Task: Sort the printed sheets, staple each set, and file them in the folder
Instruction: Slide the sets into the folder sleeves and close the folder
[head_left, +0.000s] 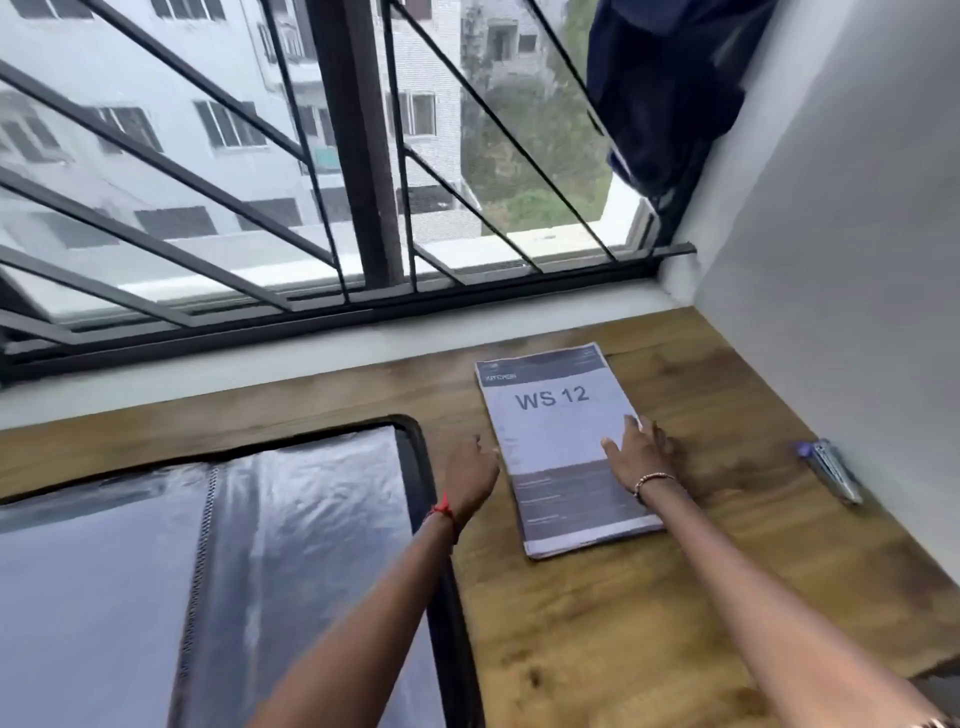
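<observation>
The right hand (636, 449) lay flat with straight fingers on the right edge of the stack of printed sheets (550, 415), gripping nothing. The left hand (470, 467) was extended, uncurled, at the stack's left edge; contact could not be told. The stack, headed "WS 12", lay on the wooden desk (675, 597), between the open black folder (311, 519) and the stapler (831, 467) by the wall
</observation>
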